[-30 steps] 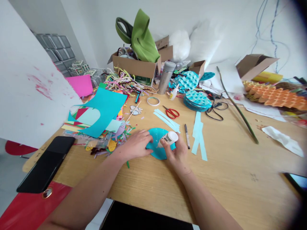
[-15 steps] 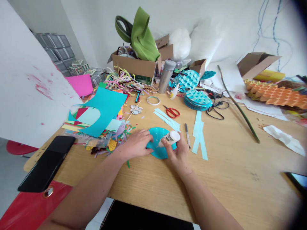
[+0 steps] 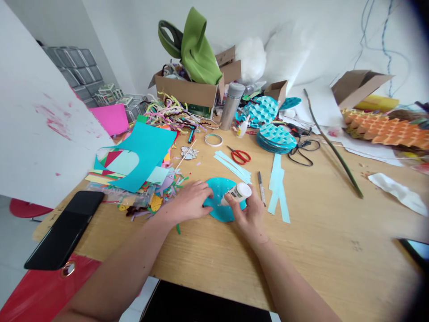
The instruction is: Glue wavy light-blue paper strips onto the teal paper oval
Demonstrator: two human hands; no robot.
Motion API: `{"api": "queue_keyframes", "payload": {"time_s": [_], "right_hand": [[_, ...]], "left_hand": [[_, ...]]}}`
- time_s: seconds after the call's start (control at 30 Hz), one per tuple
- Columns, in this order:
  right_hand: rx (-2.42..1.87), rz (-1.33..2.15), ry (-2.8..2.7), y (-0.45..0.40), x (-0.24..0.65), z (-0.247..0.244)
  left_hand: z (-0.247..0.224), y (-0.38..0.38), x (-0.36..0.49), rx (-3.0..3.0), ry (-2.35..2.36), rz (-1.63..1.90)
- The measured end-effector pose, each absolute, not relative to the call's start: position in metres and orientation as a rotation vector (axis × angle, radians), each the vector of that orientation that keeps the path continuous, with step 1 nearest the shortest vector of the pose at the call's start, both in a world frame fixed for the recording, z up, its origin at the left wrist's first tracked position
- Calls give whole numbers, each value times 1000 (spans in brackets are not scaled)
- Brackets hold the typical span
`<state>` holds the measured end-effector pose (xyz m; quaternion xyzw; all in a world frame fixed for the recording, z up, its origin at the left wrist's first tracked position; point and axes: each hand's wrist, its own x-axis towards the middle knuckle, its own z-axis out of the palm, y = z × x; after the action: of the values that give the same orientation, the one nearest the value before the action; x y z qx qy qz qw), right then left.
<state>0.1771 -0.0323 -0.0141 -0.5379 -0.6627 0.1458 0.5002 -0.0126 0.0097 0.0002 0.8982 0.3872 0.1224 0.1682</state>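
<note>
A round blue paper disc [image 3: 219, 184] with small white dots lies on the wooden table. My right hand [image 3: 248, 213] is wrapped round a white glue bottle [image 3: 241, 191], tilted with its tip down over the disc. At the disc's left edge, my left hand [image 3: 194, 200] rests with thumb and fingers apart on either side of the rim. Pale blue paper strips [image 3: 233, 166] lie behind the disc, and more strips [image 3: 279, 188] to its right. Between them is a grey pen [image 3: 261, 188].
Red-handled scissors [image 3: 239, 155], a tape roll [image 3: 213, 140] and a stack of blue discs [image 3: 276, 138] stand farther back. A steel bottle [image 3: 232, 106] is behind them. Coloured paper [image 3: 149, 143] and a black phone [image 3: 65, 230] lie left; a green stem [image 3: 335, 147] lies right.
The view has shifted very slightly. Both hands keep nearly the same pose, with the glue bottle still tilted over the disc.
</note>
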Motion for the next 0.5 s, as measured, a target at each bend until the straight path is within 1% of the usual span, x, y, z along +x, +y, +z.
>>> {"api": "queue_keyframes", "payload": {"time_s": [0.5], "right_hand": [[-1320,340,-1611,-31,176,-15]], "left_hand": [[0,10,-13,2540,1100,350]]}}
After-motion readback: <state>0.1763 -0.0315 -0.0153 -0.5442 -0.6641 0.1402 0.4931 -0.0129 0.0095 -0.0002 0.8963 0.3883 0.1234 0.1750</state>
